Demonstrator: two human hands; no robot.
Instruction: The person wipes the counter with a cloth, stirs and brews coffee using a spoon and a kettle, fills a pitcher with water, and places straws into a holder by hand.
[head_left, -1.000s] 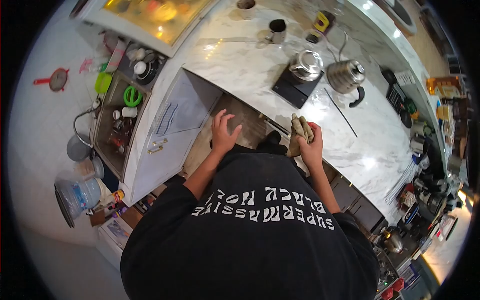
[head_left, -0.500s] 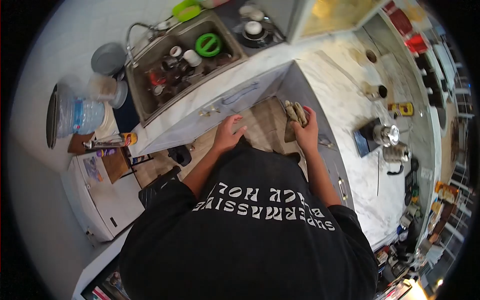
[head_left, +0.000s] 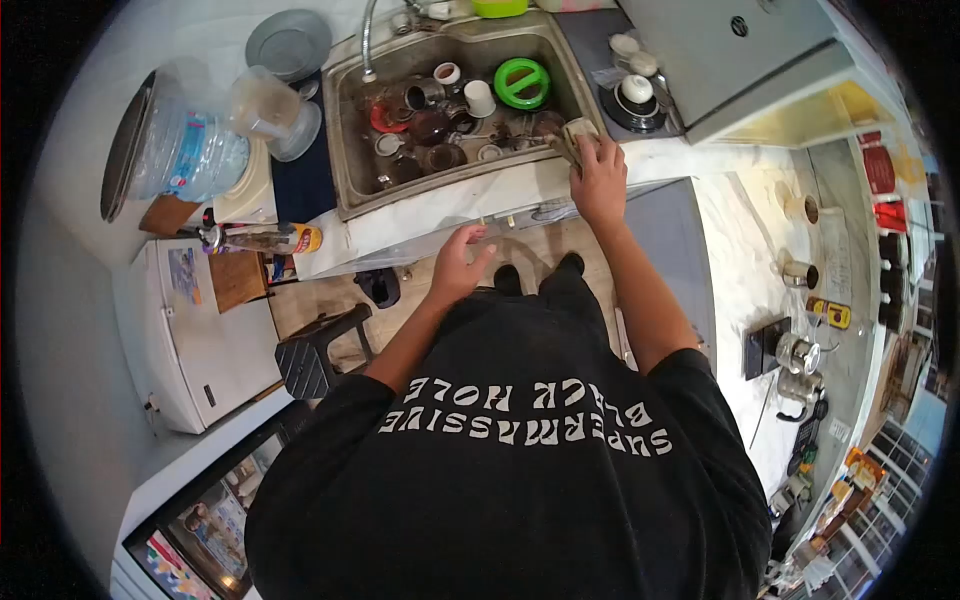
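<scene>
My right hand [head_left: 602, 182] grips a crumpled, dull beige-green rag [head_left: 578, 132] at the front right corner of the metal sink [head_left: 450, 184]. Part of the rag is hidden under my fingers. In front of the lower cabinets, my left hand [head_left: 460, 266] hangs open with its thumb apart from the fingers, holding nothing. Inside the sink are a white mug [head_left: 479, 99], a round green lid-like piece [head_left: 522, 83], a red item [head_left: 386, 117] and several dark or glass vessels.
A curved faucet [head_left: 369, 60] rises behind the sink. Stacked white cups [head_left: 637, 89] stand on the dark mat to its right. A large water bottle [head_left: 195, 155] is at the left. Metal pots [head_left: 798, 353] sit on the right marble counter. A black step stool [head_left: 318, 345] stands on the floor.
My right hand has carried the rag from over the floor by the right cabinets to the sink's edge. The view has turned toward the sink. My left hand stays open.
</scene>
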